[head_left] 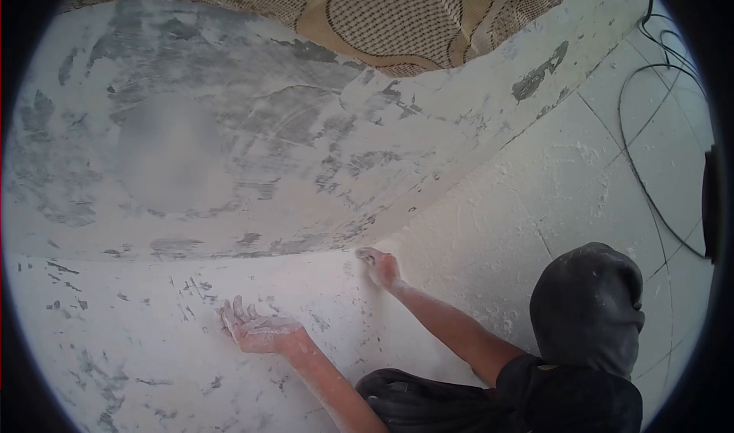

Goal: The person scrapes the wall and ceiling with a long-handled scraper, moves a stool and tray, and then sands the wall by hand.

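White powder coats my left hand [260,332], which is palm up with its fingers loosely bent and apart, over the lower white surface [176,372]. Nothing shows in it. Further up and to the right, my right hand [378,269] has its fingers folded together at the seam where the lower surface meets the grey-patched white surface [306,150]. Whatever it may hold is hidden or too small to make out. Dust also marks both forearms.
A patterned beige cloth [390,20] hangs across the top. Dusty pale tiles [581,173] lie at the right, with a black cable [627,149] looping over them. Rounded dark clothing [585,307], seemingly over a bent knee, fills the lower right. A dark object [710,204] stands at the right edge.
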### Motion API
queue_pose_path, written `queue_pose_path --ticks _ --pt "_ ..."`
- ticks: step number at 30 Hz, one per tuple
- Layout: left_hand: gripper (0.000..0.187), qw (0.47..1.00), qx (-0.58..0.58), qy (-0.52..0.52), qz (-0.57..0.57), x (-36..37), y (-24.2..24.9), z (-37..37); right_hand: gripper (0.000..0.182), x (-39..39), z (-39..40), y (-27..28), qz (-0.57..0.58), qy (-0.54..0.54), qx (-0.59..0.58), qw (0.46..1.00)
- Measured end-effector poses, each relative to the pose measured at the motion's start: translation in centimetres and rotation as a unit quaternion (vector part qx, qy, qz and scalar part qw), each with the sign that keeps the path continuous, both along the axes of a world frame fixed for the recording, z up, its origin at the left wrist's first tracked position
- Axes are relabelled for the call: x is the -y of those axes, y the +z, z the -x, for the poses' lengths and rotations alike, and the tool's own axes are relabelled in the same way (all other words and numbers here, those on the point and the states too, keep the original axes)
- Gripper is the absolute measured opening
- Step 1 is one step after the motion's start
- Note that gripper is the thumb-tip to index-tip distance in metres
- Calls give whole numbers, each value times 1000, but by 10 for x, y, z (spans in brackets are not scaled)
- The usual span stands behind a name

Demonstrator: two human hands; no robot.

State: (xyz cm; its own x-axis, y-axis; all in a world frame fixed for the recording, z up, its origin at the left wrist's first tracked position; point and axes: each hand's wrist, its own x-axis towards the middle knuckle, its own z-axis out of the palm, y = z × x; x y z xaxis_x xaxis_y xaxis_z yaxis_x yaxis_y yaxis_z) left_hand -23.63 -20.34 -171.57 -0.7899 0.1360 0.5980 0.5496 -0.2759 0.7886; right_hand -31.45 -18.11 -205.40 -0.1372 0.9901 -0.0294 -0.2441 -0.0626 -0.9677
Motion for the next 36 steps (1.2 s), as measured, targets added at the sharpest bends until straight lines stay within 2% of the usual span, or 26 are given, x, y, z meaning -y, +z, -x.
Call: queue_pose_path --ticks 1,2,4,5,7,9,11,13,14,16,17,19,21,23,25,26,27,28,29,31,34,36 --pt "45 1000 2 -8 4 0 -1 0 23 1 -4 -4 77 25 -14 997" --pt "43 1000 3 -17 10 -1 -2 -2 23 1 -2 -4 77 22 -14 997" --pt "42 1000 2 -15 6 -3 0 -8 23 -2 3 1 162 58 162 972" --pt "41 1000 2 -9 4 -3 0 -10 23 -1 9 9 159 57 164 972" --pt "47 1000 19 -19 12 4 0 6 23 7 34 36 151 -60 105 981" --pt "52 999 36 -29 24 6 -1 13 24 13 41 90 99 -121 -5 988" --pt "52 999 22 -22 25 5 -1 9 23 15 22 157 42 -95 -143 984" --pt "53 999 27 -13 17 0 1 -3 23 17 21 194 -47 -88 -152 983" --pt "53 1000 29 -8 6 -2 2 -6 23 15 24 197 -45 -86 -151 984" --pt "51 1000 21 8 9 1 0 2 25 8 26 200 -146 -53 -141 978" --pt "48 1000 13 21 12 3 -1 6 25 2 22 193 -145 -52 -143 978" --pt "49 1000 11 18 3 5 -1 7 31 -7 1 158 -179 6 -167 970" --pt "49 1000 11 13 -4 6 -2 7 37 -8 6 101 -204 -29 -154 966" --pt "49 1000 12 14 2 5 -2 8 33 -2 -15 62 -122 11 -43 992" --pt "48 1000 14 10 4 3 -3 6 23 6 19 -8 -86 -98 20 991" --pt "47 1000 16 5 6 1 -4 5 23 7 15 -24 -88 -99 20 991" --pt "47 1000 16 4 5 1 -4 6 18 8 11 -37 -42 -52 7 998" --pt "46 1000 20 -9 4 1 -5 9 15 7 4 -35 4 -5 -6 1000" --pt "45 1000 25 -19 2 2 -5 11 15 8 3 -29 2 -5 -6 1000" --pt "45 999 34 -21 0 2 -6 14 17 12 -4 -11 118 40 147 981" --pt "44 999 35 -27 2 1 -7 16 21 48 4 40 171 28 180 968" --pt "43 999 30 -25 2 -1 -9 16 21 80 -5 83 143 -5 112 983"
